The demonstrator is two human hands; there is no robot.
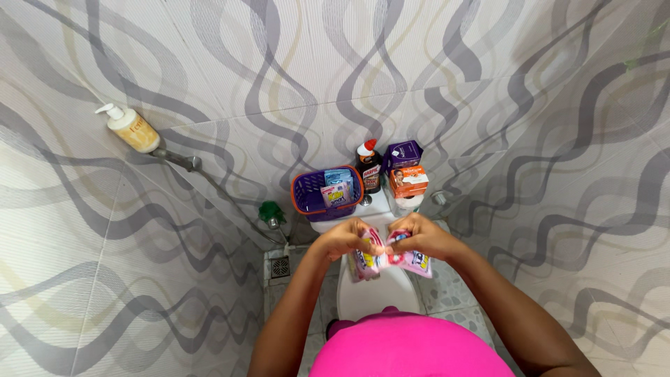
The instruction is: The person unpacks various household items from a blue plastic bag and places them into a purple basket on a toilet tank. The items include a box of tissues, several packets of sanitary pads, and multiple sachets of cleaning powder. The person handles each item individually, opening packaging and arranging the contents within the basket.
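A pink sachet (pixel 391 260) hangs over the closed white toilet (pixel 377 297), its top edge pinched between the left hand (pixel 347 239) and the right hand (pixel 421 237), fingers of both clenched on it. This looks like tearing it open, which calls for opposite pulls at the top. A purple basket (pixel 328 193) sits behind on the cistern.

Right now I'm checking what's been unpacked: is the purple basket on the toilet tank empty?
No, the purple basket on the toilet tank holds small sachets, while both hands grip pink sachets.
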